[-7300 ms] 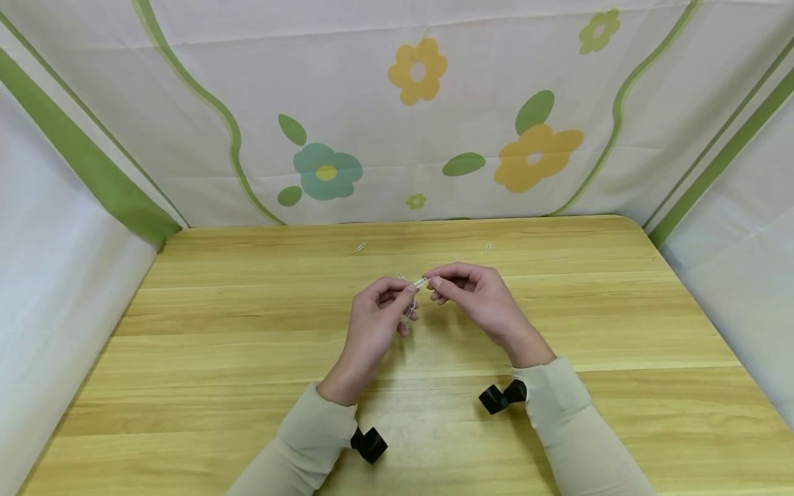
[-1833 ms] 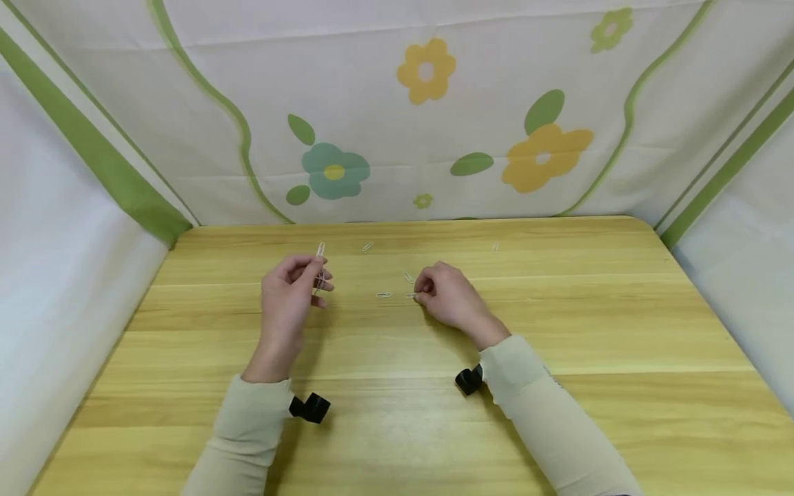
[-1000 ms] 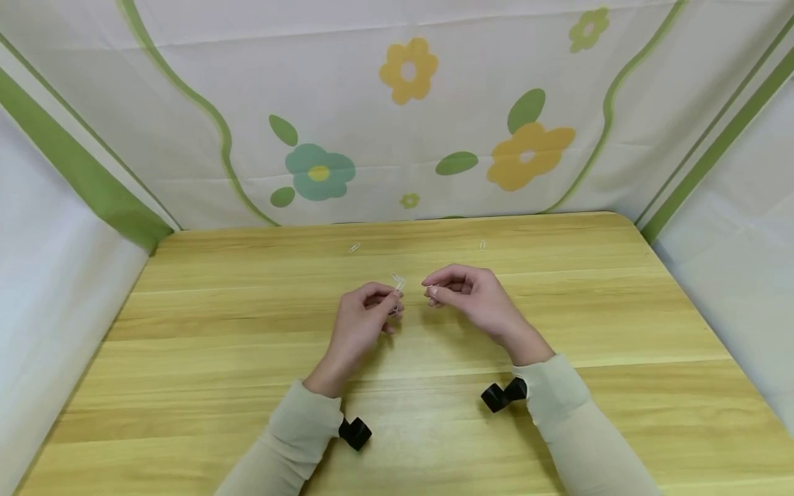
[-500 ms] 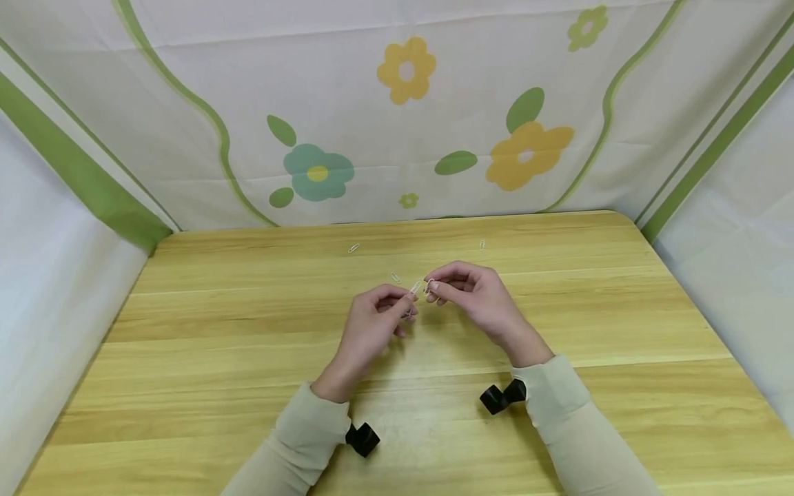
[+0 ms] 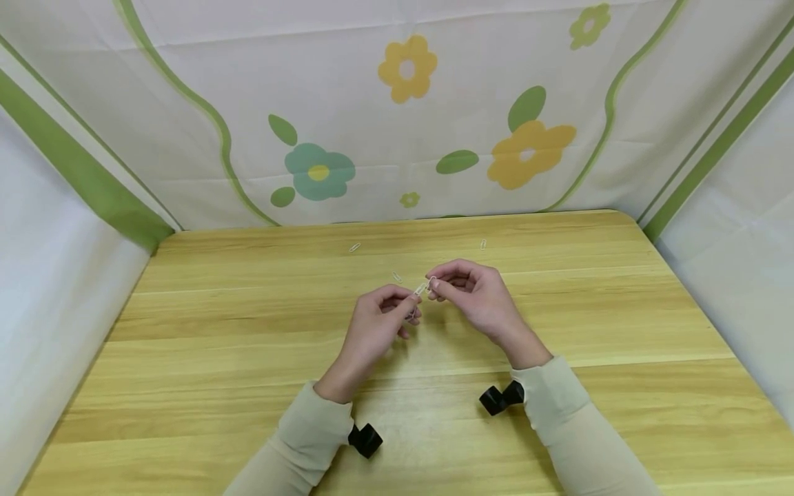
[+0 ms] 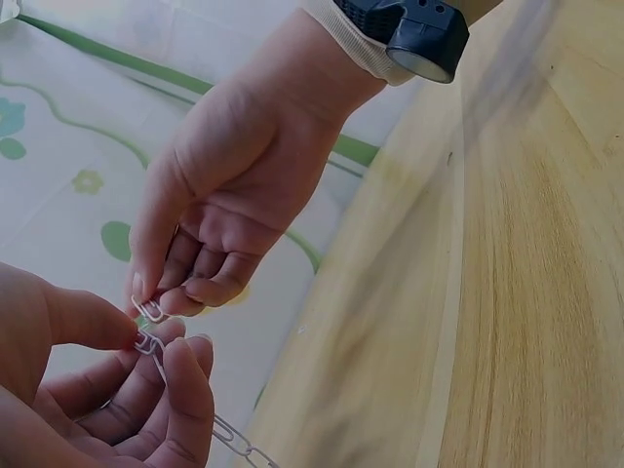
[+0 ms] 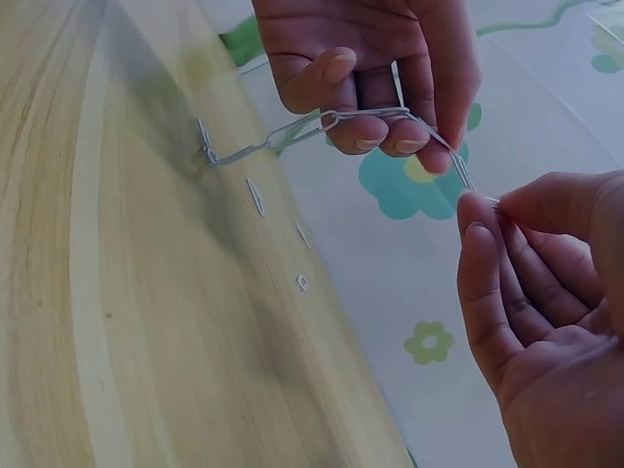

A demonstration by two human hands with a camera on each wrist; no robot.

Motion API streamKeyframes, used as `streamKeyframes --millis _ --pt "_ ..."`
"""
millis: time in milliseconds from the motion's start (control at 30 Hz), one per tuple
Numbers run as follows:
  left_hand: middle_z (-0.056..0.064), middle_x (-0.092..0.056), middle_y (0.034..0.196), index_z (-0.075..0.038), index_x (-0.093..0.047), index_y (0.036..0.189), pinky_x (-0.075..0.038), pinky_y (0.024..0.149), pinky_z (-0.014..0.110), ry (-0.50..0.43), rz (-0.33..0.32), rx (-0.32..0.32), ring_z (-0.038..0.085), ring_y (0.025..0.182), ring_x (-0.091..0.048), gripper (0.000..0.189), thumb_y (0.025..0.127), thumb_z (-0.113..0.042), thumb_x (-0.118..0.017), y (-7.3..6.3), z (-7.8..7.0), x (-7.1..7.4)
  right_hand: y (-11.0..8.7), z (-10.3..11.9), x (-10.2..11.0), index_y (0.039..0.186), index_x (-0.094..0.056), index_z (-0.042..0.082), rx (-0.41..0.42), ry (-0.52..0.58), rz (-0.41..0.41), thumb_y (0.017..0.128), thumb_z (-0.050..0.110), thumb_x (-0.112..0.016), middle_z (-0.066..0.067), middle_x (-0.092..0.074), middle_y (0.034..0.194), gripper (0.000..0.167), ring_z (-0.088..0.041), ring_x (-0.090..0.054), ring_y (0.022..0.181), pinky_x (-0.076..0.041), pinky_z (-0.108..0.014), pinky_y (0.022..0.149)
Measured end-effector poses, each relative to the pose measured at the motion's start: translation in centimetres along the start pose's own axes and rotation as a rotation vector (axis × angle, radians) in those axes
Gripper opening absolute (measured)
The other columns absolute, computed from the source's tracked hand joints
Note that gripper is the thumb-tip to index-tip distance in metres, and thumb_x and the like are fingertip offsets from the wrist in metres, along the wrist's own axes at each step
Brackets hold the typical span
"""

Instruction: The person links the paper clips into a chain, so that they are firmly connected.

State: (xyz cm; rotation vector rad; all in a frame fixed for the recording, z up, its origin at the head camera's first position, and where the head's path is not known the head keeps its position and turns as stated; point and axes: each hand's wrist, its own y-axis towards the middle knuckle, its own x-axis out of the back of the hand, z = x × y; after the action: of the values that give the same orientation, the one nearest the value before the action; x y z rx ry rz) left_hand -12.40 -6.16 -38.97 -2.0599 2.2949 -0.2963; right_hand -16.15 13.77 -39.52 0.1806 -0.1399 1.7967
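My left hand [image 5: 383, 318] pinches a white paper clip [image 5: 420, 289] between thumb and forefinger. From it hangs a chain of linked paper clips [image 7: 302, 127], draped across the curled fingers and trailing down in the right wrist view. Opposite, my right hand [image 5: 470, 293] pinches a single paper clip [image 6: 148, 309] by thumb and fingertip. The two clips meet end to end between the hands, above the table; whether they are hooked together I cannot tell. Most of the chain is hidden behind the left fingers in the head view.
Loose paper clips lie on the wooden table [image 5: 248, 386]: one clip [image 5: 397, 277] just beyond the hands, another [image 5: 355, 247] at the back left, a third [image 5: 483, 244] at the back right. A flowered cloth [image 5: 372, 124] hangs behind the table's far edge.
My right hand has lifted a paper clip from the table. My left hand, with the chain, has come in from the left, and the held clips have been brought together.
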Motion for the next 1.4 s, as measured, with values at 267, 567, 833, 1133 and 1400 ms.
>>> streamKeyframes --millis 267,567,833,1133,1400 --pt "0.013 -0.078 0.096 0.002 -0.075 0.116 -0.059 0.066 0.028 -0.015 0.012 0.014 0.027 0.087 -0.076 0.021 0.106 -0.016 -0.068 0.03 -0.12 0.0 -0.06 -0.09 -0.24 0.117 -0.075 0.001 0.049 -0.066 -0.023 0.102 0.013 -0.074 -0.018 -0.076 0.106 0.019 -0.015 -0.074 0.087 -0.063 -0.035 0.08" --pt "0.019 -0.077 0.1 0.002 -0.076 0.116 -0.056 0.065 0.026 -0.037 0.008 0.016 0.022 0.084 -0.073 0.022 0.106 -0.015 -0.066 0.03 -0.18 0.02 -0.14 -0.35 -0.63 0.109 -0.079 0.012 0.107 -0.14 -0.03 0.102 0.016 -0.075 -0.021 -0.077 0.103 0.01 -0.036 -0.072 0.089 -0.055 -0.024 0.07" --pt "0.018 -0.077 0.102 0.002 -0.075 0.116 -0.055 0.065 0.025 -0.073 -0.01 0.046 0.015 0.082 -0.071 0.022 0.107 -0.015 -0.066 0.14 0.18 0.17 -0.19 -0.48 -0.77 0.109 -0.08 0.013 0.109 -0.175 -0.02 0.102 0.018 -0.076 -0.021 -0.078 0.103 0.01 -0.035 -0.072 0.089 -0.054 -0.024 0.069" --pt "0.009 -0.075 0.097 0.001 -0.075 0.117 -0.055 0.067 0.025 -0.102 -0.013 0.074 0.015 0.084 -0.07 0.022 0.107 -0.017 -0.066 0.03 0.28 0.38 -0.33 -0.46 -0.71 0.111 -0.083 0.017 0.113 -0.202 -0.007 0.101 0.017 -0.077 -0.005 -0.08 0.102 0.012 -0.023 -0.074 0.089 -0.057 -0.025 0.07" --pt "0.018 -0.077 0.106 -0.001 -0.075 0.113 -0.056 0.067 0.025 -0.126 -0.029 0.087 0.016 0.083 -0.072 0.018 0.107 -0.015 -0.066 0.08 0.32 0.78 -0.25 -0.46 -0.49 0.124 -0.077 0.014 0.108 -0.232 0.045 0.102 0.015 -0.075 -0.008 -0.078 0.106 0.022 -0.025 -0.072 0.094 -0.059 -0.031 0.08"
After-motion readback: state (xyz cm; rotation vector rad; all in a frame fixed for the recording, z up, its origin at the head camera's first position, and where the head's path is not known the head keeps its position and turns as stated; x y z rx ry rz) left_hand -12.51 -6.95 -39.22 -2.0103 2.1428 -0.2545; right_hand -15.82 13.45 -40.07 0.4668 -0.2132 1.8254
